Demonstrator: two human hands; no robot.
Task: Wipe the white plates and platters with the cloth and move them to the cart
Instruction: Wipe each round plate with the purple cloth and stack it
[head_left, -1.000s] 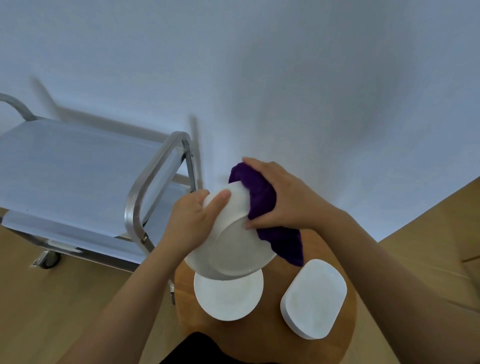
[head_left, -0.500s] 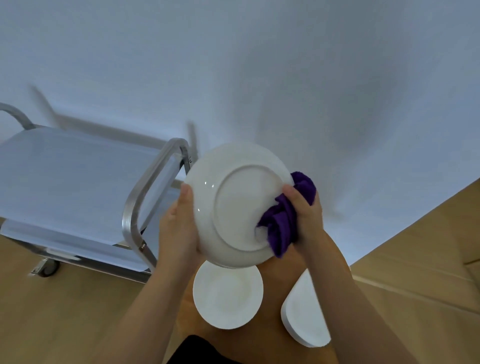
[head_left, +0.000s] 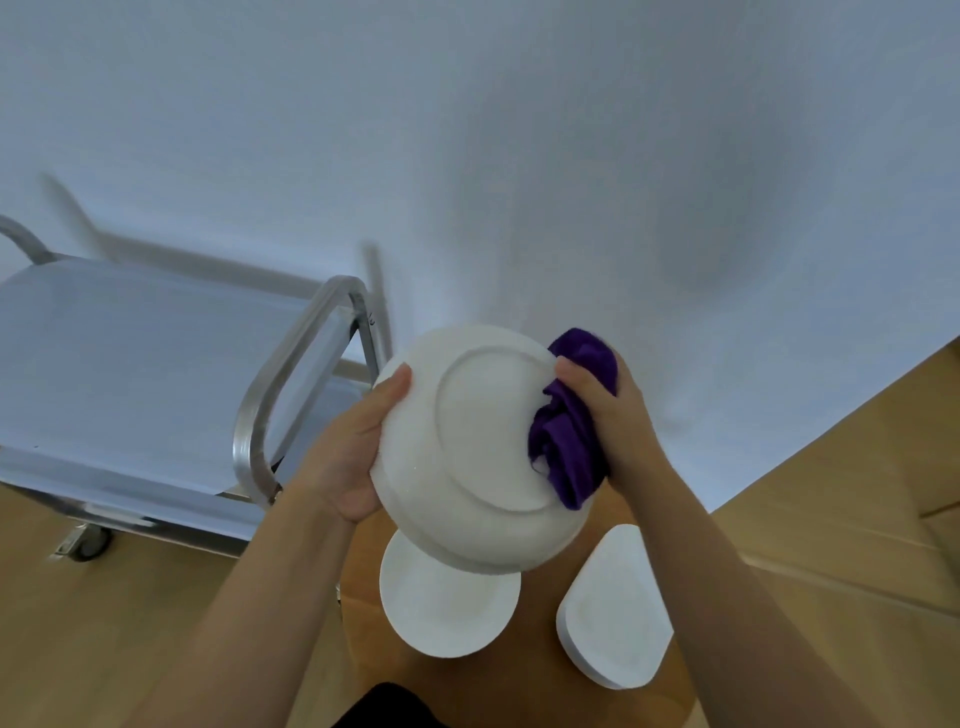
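A white plate (head_left: 467, 452) is held up in the air with its underside and raised foot ring turned toward the camera, tilted so its lower rim hangs over the things below. The left hand (head_left: 348, 457) grips its left edge, thumb lying across the rim near the top, palm against the side. The right hand (head_left: 608, 410) holds a bunched purple cloth (head_left: 566, 441) and presses it against the right part of the plate's underside; the thumb curls over the cloth by the rim, and the cloth's folds trail down past the foot ring. Part of the cloth shows above the hand, beyond the plate's edge.

Below the held plate, a round wooden surface (head_left: 519, 686) carries two more white pieces. A round plate (head_left: 447, 608) lies flat on its left part, its far edge hidden behind the held plate. A stack of rounded oblong platters (head_left: 613, 613) sits on its right part, apart from the round plate and partly covered by the right forearm.

To the left stands a metal cart (head_left: 130, 374) with a flat pale top shelf, a curved tubular handle on the near end, and a wheel visible low down on the wooden floor (head_left: 104, 623). A plain white wall (head_left: 519, 156) fills the background.
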